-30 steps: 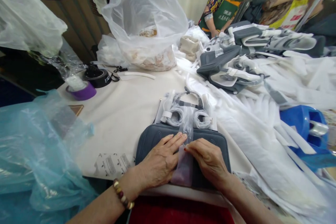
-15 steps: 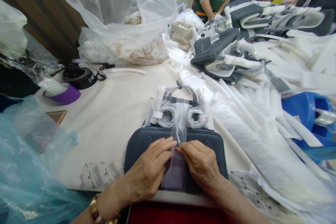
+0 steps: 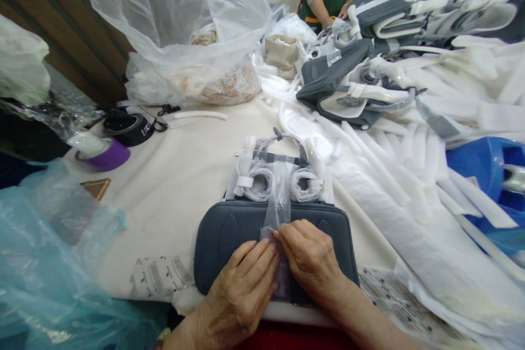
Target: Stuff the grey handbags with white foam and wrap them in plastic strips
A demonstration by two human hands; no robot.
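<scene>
- Head view: a blue-grey bag [image 3: 223,227] is lying flat at the front edge of a pale-covered table [image 3: 176,175], a clear plastic strip [image 3: 280,191] running down its middle
- The left hand [image 3: 244,287] is resting on strip and bag, fingers flat and together, clasping nothing
- The right hand [image 3: 309,254] is pinching the strip, its fingertips drawn narrow
- Uneven pressure between the hands could be leaving the thin film creased or crooked
- A hard tug could be tearing it, or disturbing the wrapped coils [image 3: 257,185] beside its upper part
- A pull toward the body could be dragging the bag over the edge
</scene>
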